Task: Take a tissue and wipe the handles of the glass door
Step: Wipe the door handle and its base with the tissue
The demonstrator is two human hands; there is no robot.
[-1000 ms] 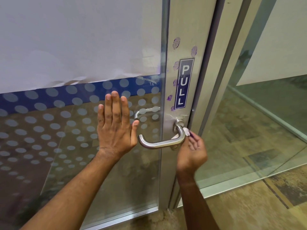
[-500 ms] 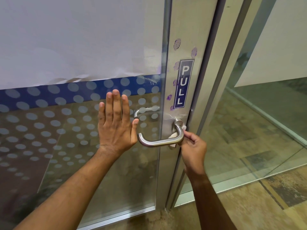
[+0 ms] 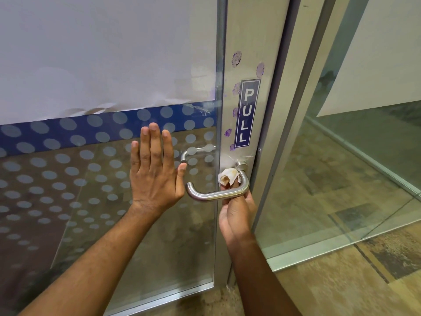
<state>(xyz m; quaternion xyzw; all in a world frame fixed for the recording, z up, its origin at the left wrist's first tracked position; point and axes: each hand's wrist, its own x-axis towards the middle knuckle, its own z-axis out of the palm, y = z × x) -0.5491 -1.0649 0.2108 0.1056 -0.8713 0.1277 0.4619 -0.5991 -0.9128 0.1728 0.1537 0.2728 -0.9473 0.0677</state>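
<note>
A brushed-steel lever handle (image 3: 211,196) sticks out of the metal stile of the glass door (image 3: 109,65). My right hand (image 3: 237,210) reaches up from below and behind the lever, its fingers pinching a crumpled, stained white tissue (image 3: 228,176) against the inner side of the handle near its bend. My left hand (image 3: 155,174) lies flat on the dotted glass just left of the lever, fingers straight and together, thumb tip close to the handle's free end. A second handle (image 3: 196,151) on the far side shows through the glass.
A blue PULL sticker (image 3: 247,112) sits on the stile above the handle, with purple fingerprint smudges (image 3: 237,58) around it. To the right stand the door frame (image 3: 303,106) and a fixed glass panel (image 3: 364,144). Patterned floor (image 3: 364,281) lies below.
My right hand has gone from the handle's outer right side to under and behind the lever, bringing the tissue up inside the bend. My left hand has stayed flat on the glass.
</note>
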